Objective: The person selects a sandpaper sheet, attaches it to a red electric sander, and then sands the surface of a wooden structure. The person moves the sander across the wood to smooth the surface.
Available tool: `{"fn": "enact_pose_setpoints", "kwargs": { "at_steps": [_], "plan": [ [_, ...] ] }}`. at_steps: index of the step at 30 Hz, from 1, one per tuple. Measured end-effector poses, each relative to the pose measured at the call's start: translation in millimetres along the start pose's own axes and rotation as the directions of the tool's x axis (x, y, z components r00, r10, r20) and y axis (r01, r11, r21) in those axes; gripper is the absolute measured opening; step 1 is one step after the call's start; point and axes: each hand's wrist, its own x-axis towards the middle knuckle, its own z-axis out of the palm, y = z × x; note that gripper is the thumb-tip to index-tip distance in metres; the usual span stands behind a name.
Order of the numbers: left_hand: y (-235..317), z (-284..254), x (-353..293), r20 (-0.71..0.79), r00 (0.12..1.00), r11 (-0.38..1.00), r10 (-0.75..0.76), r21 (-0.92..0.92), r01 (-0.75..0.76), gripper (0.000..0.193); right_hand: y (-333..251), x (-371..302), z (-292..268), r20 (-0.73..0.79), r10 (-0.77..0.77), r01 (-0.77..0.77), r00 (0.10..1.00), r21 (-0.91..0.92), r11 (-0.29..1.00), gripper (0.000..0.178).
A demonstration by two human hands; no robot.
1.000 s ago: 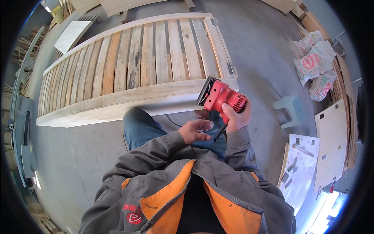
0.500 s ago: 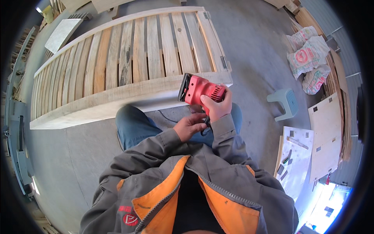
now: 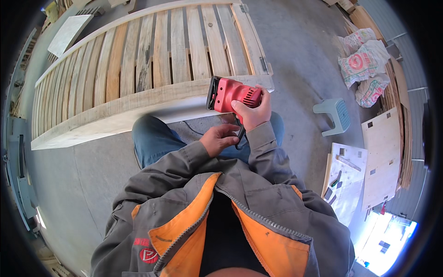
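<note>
My right hand (image 3: 255, 112) is wrapped round the body of a red sheet sander (image 3: 229, 96). The sander is raised over my knees, tipped so its black pad (image 3: 213, 93) faces left. From its lower end hangs a black power cord (image 3: 241, 134), with my left hand (image 3: 218, 140) closed on it, thumb and fingertips against the cord. Just beyond the sander lies a long pale slatted wooden frame (image 3: 152, 102); in the picture the sander overlaps its near rail, and I cannot tell whether they touch.
At right a light blue plastic stool (image 3: 339, 116) stands on the grey floor. Behind it are stuffed white sacks (image 3: 364, 61) and leaning plywood sheets (image 3: 382, 159). A pale board (image 3: 70, 34) lies past the frame's far left side. Metal hinges (image 3: 263, 63) sit on the frame's right end.
The sander and both hands appear slightly higher and further left. The whole view has shifted a little too. My grip on the sander and cord looks the same.
</note>
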Motion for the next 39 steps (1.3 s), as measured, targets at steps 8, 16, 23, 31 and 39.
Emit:
{"fn": "enact_pose_setpoints", "kwargs": {
  "at_steps": [8,16,23,31,39],
  "plan": [
    [31.2,7.7,-22.7,-0.206,0.961,0.905,0.182,0.418,-0.082,0.055,9.2,-4.7,-6.3,0.029,-0.184,0.182,0.982,-0.365,0.913,0.089],
    [89.6,18.9,-20.8,-0.183,0.714,0.580,0.675,0.729,-0.362,0.055,4.0,-21.3,-5.7,0.092,-0.351,0.340,0.932,-0.557,0.758,0.095],
    [79.5,16.2,-13.2,-0.204,0.759,0.630,0.618,0.707,-0.323,0.054,15.8,-30.6,-3.4,0.212,-0.430,0.469,0.877,-0.573,0.672,0.095],
    [80.0,13.0,-14.5,-0.196,0.772,0.615,0.605,0.731,-0.297,0.054,22.0,-34.8,-1.6,0.273,-0.437,0.510,0.857,-0.565,0.648,0.089],
    [78.7,10.4,-15.8,-0.218,0.749,0.623,0.625,0.718,-0.311,0.051,19.3,-35.2,1.0,0.290,-0.431,0.517,0.854,-0.557,0.650,0.088]
  ]
}}
